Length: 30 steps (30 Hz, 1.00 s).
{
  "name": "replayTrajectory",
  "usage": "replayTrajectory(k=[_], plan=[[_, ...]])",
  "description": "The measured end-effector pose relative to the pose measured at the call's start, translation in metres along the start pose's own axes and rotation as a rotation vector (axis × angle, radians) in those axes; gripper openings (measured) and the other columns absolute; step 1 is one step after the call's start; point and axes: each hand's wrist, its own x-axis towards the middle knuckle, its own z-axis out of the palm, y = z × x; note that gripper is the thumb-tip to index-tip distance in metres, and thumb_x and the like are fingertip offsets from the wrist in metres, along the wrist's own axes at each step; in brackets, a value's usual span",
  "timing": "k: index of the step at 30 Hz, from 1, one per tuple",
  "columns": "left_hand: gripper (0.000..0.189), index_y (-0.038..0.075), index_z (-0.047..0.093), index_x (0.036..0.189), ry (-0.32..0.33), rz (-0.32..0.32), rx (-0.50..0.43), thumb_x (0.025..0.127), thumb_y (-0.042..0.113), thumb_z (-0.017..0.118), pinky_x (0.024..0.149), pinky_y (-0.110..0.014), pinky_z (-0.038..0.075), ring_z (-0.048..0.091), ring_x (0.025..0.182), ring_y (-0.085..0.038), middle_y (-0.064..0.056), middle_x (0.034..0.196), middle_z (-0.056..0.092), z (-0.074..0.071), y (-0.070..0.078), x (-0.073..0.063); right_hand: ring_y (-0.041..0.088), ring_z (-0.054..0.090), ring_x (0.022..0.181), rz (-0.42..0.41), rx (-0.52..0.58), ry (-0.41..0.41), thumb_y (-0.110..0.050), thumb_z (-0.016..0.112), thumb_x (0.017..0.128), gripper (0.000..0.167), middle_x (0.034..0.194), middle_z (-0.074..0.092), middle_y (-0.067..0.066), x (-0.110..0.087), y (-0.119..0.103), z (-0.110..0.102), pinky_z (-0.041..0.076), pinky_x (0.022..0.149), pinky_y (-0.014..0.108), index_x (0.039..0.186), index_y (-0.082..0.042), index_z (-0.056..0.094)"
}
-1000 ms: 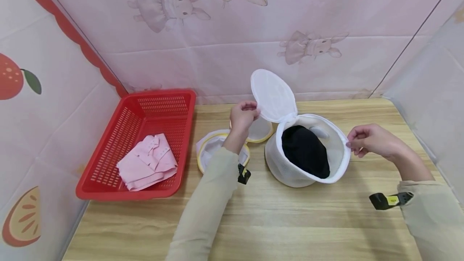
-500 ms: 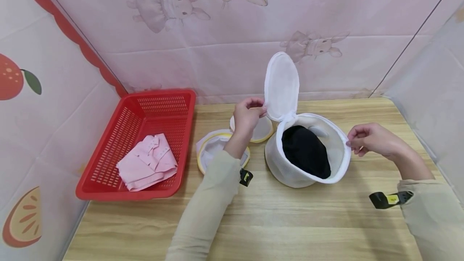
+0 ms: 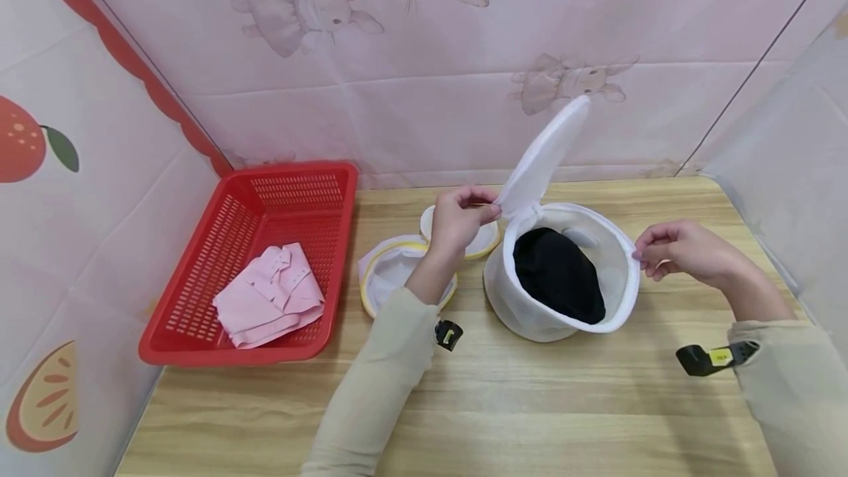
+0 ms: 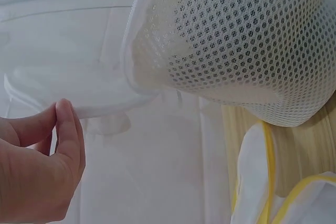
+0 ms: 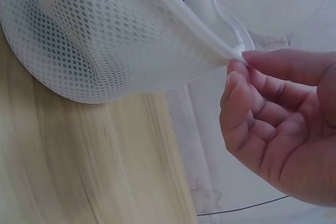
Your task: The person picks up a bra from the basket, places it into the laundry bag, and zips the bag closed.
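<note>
Lid (image 3: 545, 157), pinched by the left hand (image 3: 458, 221), swung toward the mesh bag (image 3: 526, 317), right hand (image 3: 692, 258) pinching its rim (image 3: 632, 283), as closing seemingly required lowering.

A wood-grain tabletop (image 3: 563, 403) bears a red perforated plastic basket (image 3: 245, 355), a yellow-trimmed pouch (image 3: 391, 278) and a white mesh laundry bag (image 3: 520, 315).

red basket (image 3: 241, 356), left | folded pink cloth (image 3: 271, 299) inside | yellow-trimmed white pouch (image 3: 389, 280) just beside | rabbit-print wall (image 3: 424, 57) behind

Basket (image 3: 218, 359) left, garment (image 3: 270, 297) inside, bag (image 3: 523, 311) right, bundle (image 3: 559, 274) inside
</note>
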Motion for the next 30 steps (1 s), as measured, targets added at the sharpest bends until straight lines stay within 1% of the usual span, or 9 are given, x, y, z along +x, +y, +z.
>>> replayTrajectory(k=[4,7,10,12,14,20,24,27,30], plan=[[0.012,-0.008,0.065,0.086,-0.034,-0.001,0.064,0.075,-0.012,0.066,0.069,-0.024,0.053,0.059,0.069,-0.011,-0.005,0.075,0.061,-0.002,0.001,-0.006,0.018,0.057,0.062,-0.02,0.059,-0.025,0.001,0.051,0.089,0.011,0.073,0.056,0.01,0.003,0.003,-0.002,0.053,0.059,0.033,0.088,0.011,0.056],[0.011,-0.007,0.066,0.084,-0.046,0.011,0.113,0.074,-0.012,0.067,0.067,-0.022,0.052,0.058,0.069,-0.009,-0.004,0.075,0.061,-0.003,0.001,-0.009,0.017,0.057,0.063,-0.032,0.118,-0.05,0.003,0.051,0.089,0.01,0.072,0.057,0.008,0.004,0.005,-0.004,0.053,0.059,0.032,0.085,0.005,0.059],[0.011,-0.005,0.067,0.082,-0.059,0.023,0.164,0.073,-0.01,0.068,0.067,-0.019,0.05,0.057,0.072,-0.008,-0.005,0.08,0.064,-0.005,-0.001,-0.013,0.016,0.057,0.063,-0.043,0.164,-0.073,0.006,0.047,0.089,0.016,0.071,0.057,0.007,0.005,0.006,-0.006,0.052,0.058,0.03,0.082,0.0,0.06],[0.011,-0.003,0.068,0.082,-0.073,0.029,0.204,0.073,-0.009,0.069,0.066,-0.018,0.048,0.057,0.072,-0.008,-0.006,0.082,0.065,-0.006,-0.002,-0.015,0.016,0.057,0.063,-0.039,0.171,-0.077,0.007,0.045,0.089,0.02,0.071,0.057,0.007,0.005,0.006,-0.007,0.052,0.058,0.03,0.081,-0.003,0.061],[0.011,-0.003,0.068,0.082,-0.085,0.034,0.235,0.073,-0.009,0.069,0.065,-0.017,0.047,0.057,0.072,-0.007,-0.006,0.083,0.066,-0.007,-0.004,-0.017,0.017,0.057,0.063,-0.037,0.154,-0.076,0.007,0.044,0.09,0.021,0.07,0.057,0.007,0.005,0.006,-0.007,0.052,0.057,0.03,0.081,-0.003,0.061],[0.011,-0.006,0.067,0.08,-0.12,0.049,0.277,0.072,-0.013,0.068,0.06,-0.016,0.046,0.055,0.067,-0.007,-0.012,0.082,0.067,-0.007,-0.008,-0.019,0.018,0.056,0.063,-0.016,0.119,-0.064,0.005,0.045,0.091,0.018,0.07,0.057,0.008,0.005,0.005,-0.008,0.052,0.057,0.03,0.083,-0.001,0.061],[0.011,-0.004,0.067,0.078,-0.132,0.018,0.326,0.072,-0.013,0.067,0.059,-0.016,0.045,0.054,0.065,-0.008,-0.009,0.081,0.066,-0.008,-0.01,-0.02,0.017,0.056,0.063,-0.018,0.119,-0.066,0.005,0.045,0.091,0.017,0.07,0.056,0.008,0.005,0.004,-0.008,0.052,0.057,0.03,0.084,0.001,0.06],[0.012,-0.002,0.068,0.078,-0.142,-0.025,0.372,0.072,-0.012,0.067,0.06,-0.017,0.044,0.054,0.065,-0.009,-0.004,0.078,0.064,-0.008,-0.012,-0.021,0.018,0.056,0.063,-0.02,0.129,-0.072,0.005,0.046,0.091,0.017,0.07,0.056,0.009,0.005,0.005,-0.009,0.051,0.057,0.03,0.083,0.001,0.06],[0.013,-0.002,0.068,0.079,-0.172,-0.06,0.391,0.072,-0.013,0.066,0.06,-0.018,0.044,0.055,0.065,-0.009,-0.004,0.077,0.063,-0.01,-0.014,-0.022,0.017,0.056,0.063,-0.018,0.142,-0.077,0.005,0.046,0.091,0.016,0.071,0.057,0.009,0.006,0.005,-0.009,0.052,0.057,0.03,0.083,0.001,0.06]])
